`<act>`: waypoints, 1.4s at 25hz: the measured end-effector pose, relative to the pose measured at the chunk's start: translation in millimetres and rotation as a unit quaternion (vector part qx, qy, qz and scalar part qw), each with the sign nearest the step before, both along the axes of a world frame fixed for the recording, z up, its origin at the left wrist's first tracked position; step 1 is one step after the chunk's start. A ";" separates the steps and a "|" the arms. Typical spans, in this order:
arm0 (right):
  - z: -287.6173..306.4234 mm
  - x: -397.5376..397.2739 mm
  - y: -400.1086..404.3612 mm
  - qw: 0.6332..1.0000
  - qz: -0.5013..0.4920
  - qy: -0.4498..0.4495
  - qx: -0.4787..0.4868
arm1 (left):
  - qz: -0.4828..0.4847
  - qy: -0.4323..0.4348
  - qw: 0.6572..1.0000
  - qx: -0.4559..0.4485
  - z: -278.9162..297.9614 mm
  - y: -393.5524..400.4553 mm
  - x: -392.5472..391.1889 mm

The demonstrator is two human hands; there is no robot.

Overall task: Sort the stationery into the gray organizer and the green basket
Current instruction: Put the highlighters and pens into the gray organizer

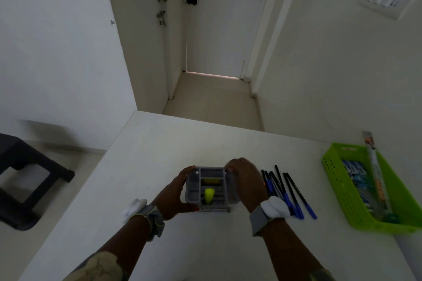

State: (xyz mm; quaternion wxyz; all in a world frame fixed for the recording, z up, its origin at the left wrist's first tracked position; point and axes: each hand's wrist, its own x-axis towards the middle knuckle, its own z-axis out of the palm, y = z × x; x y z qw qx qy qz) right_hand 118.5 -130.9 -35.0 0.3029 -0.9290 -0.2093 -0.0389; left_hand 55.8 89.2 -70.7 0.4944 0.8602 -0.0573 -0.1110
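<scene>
The gray organizer (211, 188) sat on the white table (159, 148), near the middle of its width and closer to the near edge than the far one. Both hands held it. The left hand (177, 194) gripped its left side, fingers curled up the wall and the thumb along the near-left corner. The right hand (245, 180) wrapped over its far-right corner and right side, fingers curled on the rim. Inside its compartments lay two yellow-green items (209, 194), one in a far middle slot, one standing out of a nearer slot; what they were could not be told.

Just to the right of the right hand, a loose bunch of pens (287, 191) with black barrels and blue caps lay on the table, caps pointing toward the near edge. Well apart from them, at the table's right edge, stood the green basket (338, 180), holding blue-and-white packets (356, 175) and a long ruler-like strip (374, 166) that stuck out past its far rim. Print on the packets and the strip was too blurred to read.

Each wrist carried a gray band with a white piece. Off the table's left edge stood a dark stool (25, 173) on the floor.
</scene>
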 end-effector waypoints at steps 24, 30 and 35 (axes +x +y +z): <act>59.3 3.1 -12.8 0.992 0.095 0.084 0.025 | 0.001 0.016 1.000 -0.021 4.4 -2.2 -1.3; 42.1 -12.8 18.4 0.967 0.140 0.052 -0.209 | -0.004 0.008 1.000 -0.017 2.6 -1.5 -0.4; 16.5 -13.9 24.5 0.960 0.135 0.060 -0.237 | -0.006 0.013 1.000 -0.026 1.3 0.0 -0.3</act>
